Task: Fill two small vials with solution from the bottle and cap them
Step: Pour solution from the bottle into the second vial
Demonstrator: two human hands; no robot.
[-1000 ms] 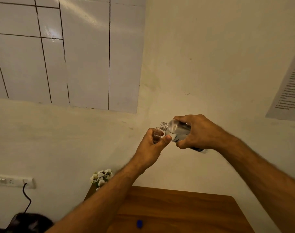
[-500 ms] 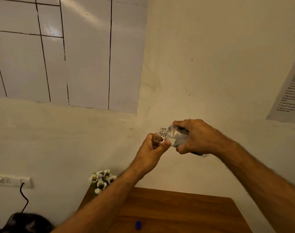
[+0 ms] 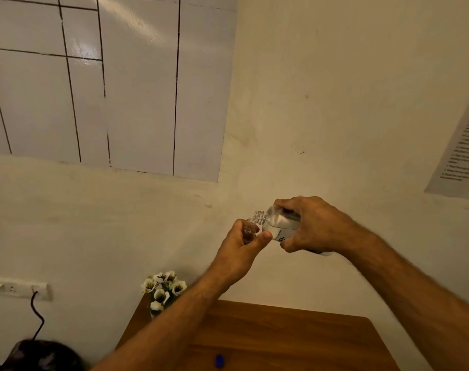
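Table (image 3: 295, 336): a brown wooden top lay low in the view, well below both hands, with its far edge against the wall.
Flowers (image 3: 162, 289): a small bunch of white flowers stood at the far left corner of the table.
Right hand (image 3: 315, 223): it was held up in front of the wall, and its fingers and thumb were curled around the body of the bottle, fingers over the top and thumb below.
Left hand (image 3: 241, 250): it was just to the left of the right hand and a little lower; its fingers were curled around the vial and the thumb pressed on the near side.
Bottle (image 3: 277, 223): clear, with liquid inside, it lay almost flat. Its long axis ran from right to left, with the open threaded neck pointing left toward the vial.
Vial (image 3: 248, 231): small and clear, it stood about upright in the left hand. Its mouth was just below the bottle neck, touching or nearly so; I could not tell which.
Deciding relation: the neck was above and right of the vial mouth, so I judge the pouring depended on keeping these two mouths aligned.
Blue cap (image 3: 219, 361): a small blue piece, probably a cap, lay on the near part of the table, well apart from the hands.
Liquid level in the vial: too small to tell.
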